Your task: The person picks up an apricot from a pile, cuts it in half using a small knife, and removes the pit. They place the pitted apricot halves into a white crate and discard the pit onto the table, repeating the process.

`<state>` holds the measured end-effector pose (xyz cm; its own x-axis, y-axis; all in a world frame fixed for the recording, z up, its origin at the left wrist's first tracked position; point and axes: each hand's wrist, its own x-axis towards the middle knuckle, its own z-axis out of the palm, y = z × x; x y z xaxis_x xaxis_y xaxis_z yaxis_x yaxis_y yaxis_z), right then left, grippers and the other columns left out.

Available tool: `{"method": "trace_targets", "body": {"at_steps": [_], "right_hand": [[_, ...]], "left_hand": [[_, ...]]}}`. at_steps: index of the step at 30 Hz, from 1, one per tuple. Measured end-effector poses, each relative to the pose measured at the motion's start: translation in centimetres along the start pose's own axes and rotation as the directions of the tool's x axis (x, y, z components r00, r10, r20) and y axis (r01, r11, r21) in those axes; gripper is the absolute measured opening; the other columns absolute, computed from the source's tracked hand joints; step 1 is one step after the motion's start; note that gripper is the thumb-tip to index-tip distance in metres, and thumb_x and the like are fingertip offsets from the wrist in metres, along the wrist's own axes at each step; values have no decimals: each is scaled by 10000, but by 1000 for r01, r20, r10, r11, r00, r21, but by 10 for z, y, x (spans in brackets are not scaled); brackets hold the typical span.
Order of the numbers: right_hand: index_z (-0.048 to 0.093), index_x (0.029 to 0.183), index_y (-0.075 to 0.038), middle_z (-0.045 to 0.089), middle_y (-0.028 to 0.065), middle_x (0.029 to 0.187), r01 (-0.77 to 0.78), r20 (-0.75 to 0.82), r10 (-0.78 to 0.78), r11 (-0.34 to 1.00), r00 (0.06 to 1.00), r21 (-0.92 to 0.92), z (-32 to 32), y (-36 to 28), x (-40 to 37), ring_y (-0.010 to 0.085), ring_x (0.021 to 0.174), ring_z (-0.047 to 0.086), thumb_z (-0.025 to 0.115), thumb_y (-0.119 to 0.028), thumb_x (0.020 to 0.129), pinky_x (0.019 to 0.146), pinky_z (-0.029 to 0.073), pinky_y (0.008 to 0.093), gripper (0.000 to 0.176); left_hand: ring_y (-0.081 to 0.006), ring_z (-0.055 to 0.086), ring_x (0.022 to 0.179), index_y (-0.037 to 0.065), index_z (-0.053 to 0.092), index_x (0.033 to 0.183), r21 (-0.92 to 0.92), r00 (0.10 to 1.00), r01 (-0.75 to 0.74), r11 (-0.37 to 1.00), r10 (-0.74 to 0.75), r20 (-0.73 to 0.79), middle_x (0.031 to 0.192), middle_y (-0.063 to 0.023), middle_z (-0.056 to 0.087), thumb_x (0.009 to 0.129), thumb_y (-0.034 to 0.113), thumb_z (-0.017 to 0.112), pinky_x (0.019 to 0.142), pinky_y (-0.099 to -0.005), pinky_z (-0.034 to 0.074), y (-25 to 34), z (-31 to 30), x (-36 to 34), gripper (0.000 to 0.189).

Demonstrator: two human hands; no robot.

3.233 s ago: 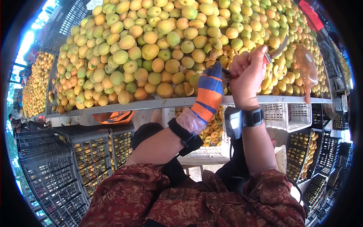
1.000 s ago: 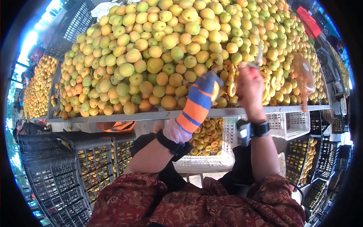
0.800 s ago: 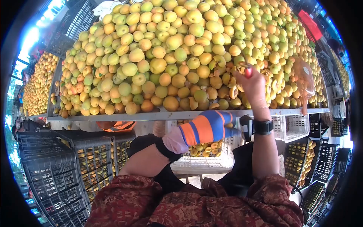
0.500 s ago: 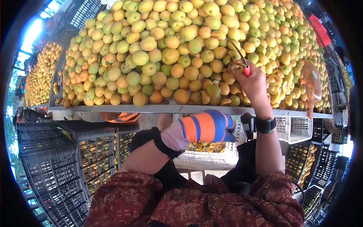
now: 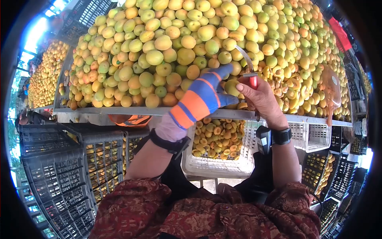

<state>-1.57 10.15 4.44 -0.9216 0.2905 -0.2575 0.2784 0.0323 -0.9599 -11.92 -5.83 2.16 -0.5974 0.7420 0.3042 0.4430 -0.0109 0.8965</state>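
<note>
My left hand (image 5: 207, 93), in a blue and orange striped glove, reaches over the front edge of the fruit heap. Its fingers and thumb are spread on either side of a yellow-green apricot (image 5: 232, 87). My bare right hand (image 5: 262, 97) is closed round the red handle of a small curved knife (image 5: 250, 63), blade pointing up and to the left. The right thumb tip lies right at the same apricot's edge. Cut apricot pieces (image 5: 284, 81) lie just right of that hand, among whole apricots (image 5: 163, 55).
A metal-edged table (image 5: 159, 111) bears the heap. Below its edge, in front of my body, a white crate (image 5: 219, 167) holds halved apricots (image 5: 217, 139). Black crates (image 5: 55, 175) stand at left, others (image 5: 342, 175) at right. A clear plastic bag (image 5: 330, 87) lies at the heap's right.
My left hand has moved up from above the white crate to the heap, uncovering the halves. My right hand has lowered slightly, and the knife's handle has turned more upright.
</note>
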Motion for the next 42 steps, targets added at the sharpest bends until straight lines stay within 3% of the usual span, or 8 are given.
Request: {"method": "trace_targets", "body": {"at_steps": [2,9,14,26,34,37,39,42], "right_hand": [[569,974,-6,589,20,706,-23,18,20,988,1000,154,2,2,-1,33,473,392,636,-346,844,414,314,179,371],[505,965,-30,427,-42,589,272,-171,-242,945,955,181,-11,-4,-12,12,444,326,423,-446,936,382,258,171,425],[530,971,-15,431,-61,707,264,-39,-269,960,962,-90,-19,5,-24,36,669,372,490,-378,928,601,341,188,368],[484,856,23,465,37,614,242,-143,-308,903,941,-354,-8,5,-31,105,596,433,495,-396,921,571,411,272,424],[490,842,21,537,176,616,277,-166,-389,843,906,-461,2,15,-22,345,583,546,509,-409,900,570,446,364,434],[503,854,15,567,173,647,203,-177,-330,840,927,-503,7,12,-21,352,641,589,493,-422,903,592,458,373,441],[508,871,12,578,173,661,179,-189,-317,835,929,-521,9,9,-20,356,657,598,490,-425,904,599,462,377,439],[493,1060,79,427,-13,601,220,-185,-323,877,928,-426,13,5,-21,55,572,385,533,-295,921,504,358,224,400]], "left_hand": [[-217,593,793,38,552,1130,99,996,-90,991,87,34,974,-135,611,661,166,775,697,-326,488,0,11,3,535],[-72,522,766,67,528,1175,-549,967,178,817,-248,-55,996,-21,543,763,13,673,661,-202,461,20,13,22,440],[-103,545,865,52,530,1162,-491,976,94,866,-178,-126,1008,-34,568,750,22,674,723,-228,474,19,17,26,438],[-109,564,836,33,548,1092,-493,969,99,865,-196,-150,955,-52,592,703,11,728,683,-237,490,10,23,29,428],[-96,573,754,24,549,1077,-506,965,103,856,-209,-158,900,-44,608,697,-12,721,605,-230,490,17,19,26,419],[-108,583,729,30,552,1072,-617,942,73,784,-258,-216,901,-47,614,731,24,707,562,-225,484,14,32,20,375],[-120,594,719,42,559,1056,-880,919,120,460,-387,-77,906,-47,619,782,110,685,534,-221,481,13,41,18,309],[-126,605,733,49,563,1042,-851,918,203,485,-397,-8,912,-49,625,838,190,638,579,-232,497,13,38,21,259]]}}
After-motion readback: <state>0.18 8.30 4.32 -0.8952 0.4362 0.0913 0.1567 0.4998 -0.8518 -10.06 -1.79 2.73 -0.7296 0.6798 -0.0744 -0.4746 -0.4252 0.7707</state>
